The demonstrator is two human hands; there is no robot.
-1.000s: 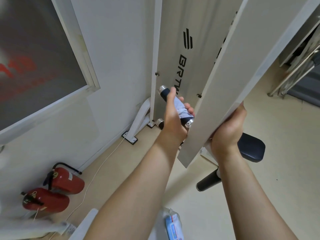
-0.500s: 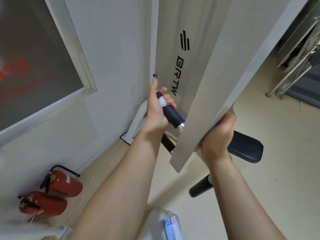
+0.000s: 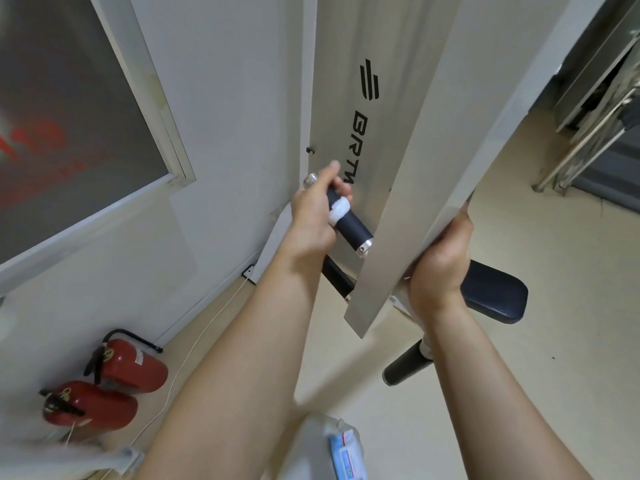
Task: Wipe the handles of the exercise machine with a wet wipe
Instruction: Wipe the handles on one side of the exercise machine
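While the left hand wipes, the handle (dark) slants down-right

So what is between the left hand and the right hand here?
In the head view, the slanted white machine panel runs between the left hand, wiping the dark handle with the wet wipe, and the right hand.

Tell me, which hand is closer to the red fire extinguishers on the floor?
Left. The left hand is up on the handle above the fire extinguishers; the right hand is farther over, holding the machine's panel.
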